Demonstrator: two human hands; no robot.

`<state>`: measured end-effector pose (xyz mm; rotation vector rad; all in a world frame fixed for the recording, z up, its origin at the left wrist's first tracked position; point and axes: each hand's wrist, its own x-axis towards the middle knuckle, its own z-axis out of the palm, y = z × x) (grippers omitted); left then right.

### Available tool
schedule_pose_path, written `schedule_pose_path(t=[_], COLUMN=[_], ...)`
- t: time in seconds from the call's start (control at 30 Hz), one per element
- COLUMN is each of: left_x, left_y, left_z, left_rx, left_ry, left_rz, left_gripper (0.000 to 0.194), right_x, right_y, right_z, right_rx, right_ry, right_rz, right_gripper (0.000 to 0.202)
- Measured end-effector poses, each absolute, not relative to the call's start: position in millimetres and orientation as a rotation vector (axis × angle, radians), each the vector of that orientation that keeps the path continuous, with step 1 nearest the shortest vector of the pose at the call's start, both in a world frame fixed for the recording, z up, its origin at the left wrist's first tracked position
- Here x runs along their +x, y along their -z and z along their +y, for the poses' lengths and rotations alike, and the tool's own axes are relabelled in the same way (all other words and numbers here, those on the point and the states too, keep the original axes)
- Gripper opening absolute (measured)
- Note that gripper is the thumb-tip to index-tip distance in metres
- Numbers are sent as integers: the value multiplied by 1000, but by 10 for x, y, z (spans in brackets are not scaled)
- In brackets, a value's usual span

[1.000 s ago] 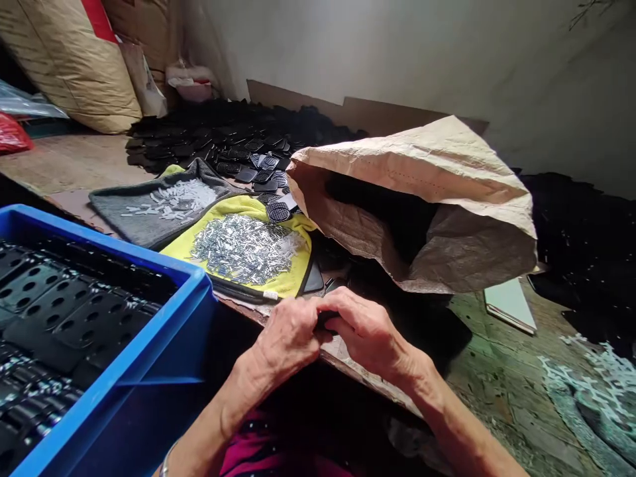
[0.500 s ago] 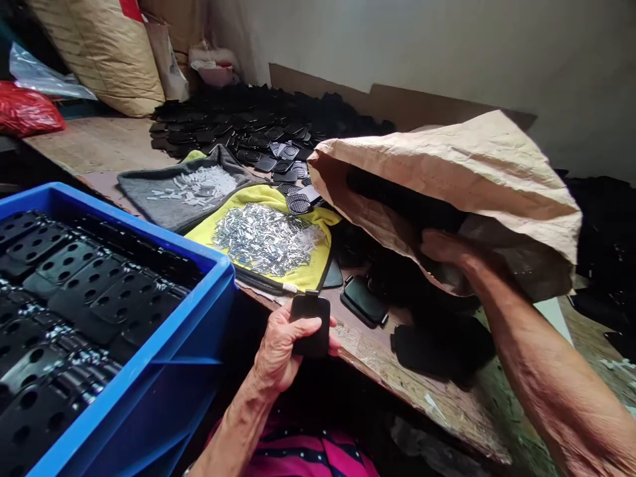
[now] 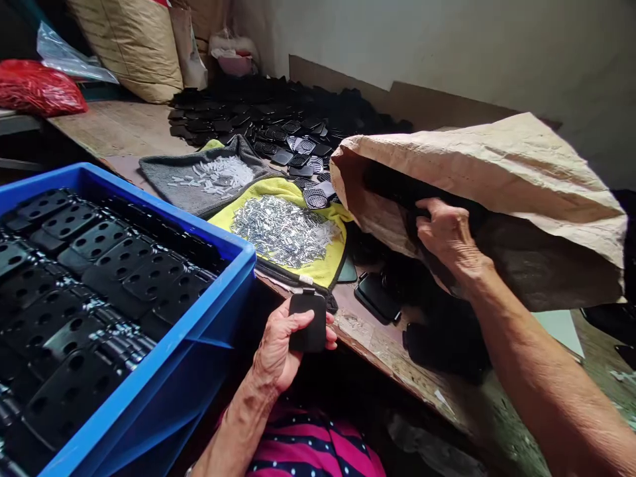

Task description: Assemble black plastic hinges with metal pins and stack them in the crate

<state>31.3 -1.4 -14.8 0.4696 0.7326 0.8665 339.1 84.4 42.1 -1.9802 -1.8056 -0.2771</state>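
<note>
My left hand (image 3: 281, 341) grips a flat black plastic plate (image 3: 308, 321) with rounded corners and a small tab on top, the thumb lying across its face. It is just off the bench edge. My right hand (image 3: 447, 232) is at the mouth of a large brown paper bag (image 3: 472, 156), its fingers curled down beside dark contents. What those fingers hold is lost in the shadow. Below the bag, a similar black plate (image 3: 376, 298) rests on the bench. Short shiny metal pins (image 3: 283, 228) lie heaped on a yellow cloth (image 3: 223, 218) beyond my left hand.
A blue crate (image 3: 218, 291) filled with black perforated parts (image 3: 139, 265) stands at the left. White small pieces (image 3: 218, 173) lie on a grey cloth (image 3: 169, 189). Behind is a wide pile of black plates (image 3: 278, 112). A red bag (image 3: 40, 89) and a tan sack (image 3: 129, 50) stand further back.
My right hand has come up and partly out of the bag's mouth, showing more of its back and fingers. My left hand keeps hold of the plate. The view has shifted slightly left.
</note>
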Motion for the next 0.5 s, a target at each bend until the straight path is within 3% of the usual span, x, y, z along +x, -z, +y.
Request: schedule_pose_path(t=[0.2,0.5], left_x=[321,446], left_y=[133,96], left_z=[-26,12], left_rx=[471,481], left_ry=[-861,-847], left_rz=[769,744], left_gripper=[20,25], right_x=[3272,3465], right_y=[-375,-466], right_z=[941,1061], right_rx=[-1985,-2159], right_ry=[144,-152], right_rz=[-1687,-1690], right_gripper=[29,38])
